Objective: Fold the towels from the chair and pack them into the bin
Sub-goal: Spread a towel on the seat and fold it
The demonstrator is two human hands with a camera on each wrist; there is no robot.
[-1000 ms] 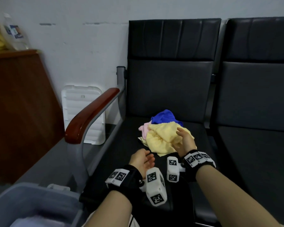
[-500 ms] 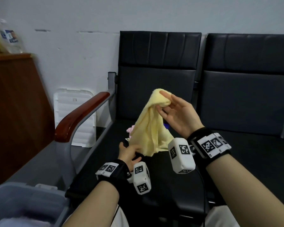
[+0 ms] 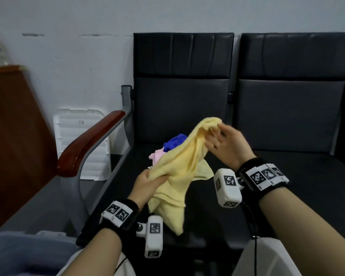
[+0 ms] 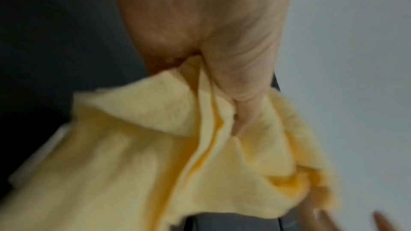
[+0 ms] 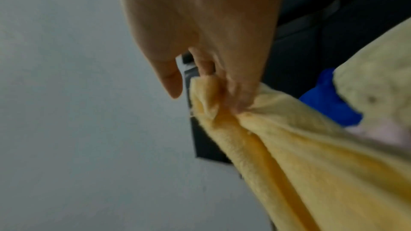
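Pale wall; row of black padded chairs (image 3: 179,108), the near one with a red-brown armrest (image 3: 90,142). Yellow towel (image 3: 179,168): lifted above the seat, bunched, stretched between both hands. Right hand (image 3: 225,148): pinches the towel's upper end, remaining fingers spread. Left hand (image 3: 147,186): grips the lower part, fingers curled into the cloth. Blue towel (image 3: 174,142) and pink towel (image 3: 157,156): crumpled on the seat, just behind the yellow one. Grey bin (image 3: 28,253): lower left, beside the chair.
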